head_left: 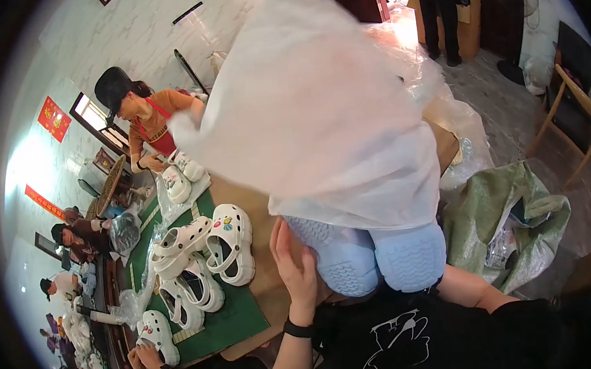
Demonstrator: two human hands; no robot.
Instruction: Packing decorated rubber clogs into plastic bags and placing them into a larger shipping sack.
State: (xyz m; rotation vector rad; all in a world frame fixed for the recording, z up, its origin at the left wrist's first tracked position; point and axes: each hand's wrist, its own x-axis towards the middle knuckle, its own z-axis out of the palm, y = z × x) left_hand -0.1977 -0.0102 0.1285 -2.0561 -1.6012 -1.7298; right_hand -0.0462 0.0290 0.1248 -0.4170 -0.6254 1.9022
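Observation:
In front of me is a pair of light blue shoes (373, 265), their patterned soles facing me. A white translucent plastic bag (317, 107) billows over their far part and rises high, its upper edge smeared by motion. My left hand (293, 270) is open, fingers stretched up along the left side of the shoes and touching near the bag's lower edge. My right forearm comes in from the right behind the shoes. The right hand itself is hidden there.
Several white clogs (230, 244) with charms stand on a green mat (226, 326) to my left. Another person's hands (150, 362) touch a clog near the lower left. Across the table, a person in a cap (150, 116) handles clogs. A green woven sack (503, 218) lies at right.

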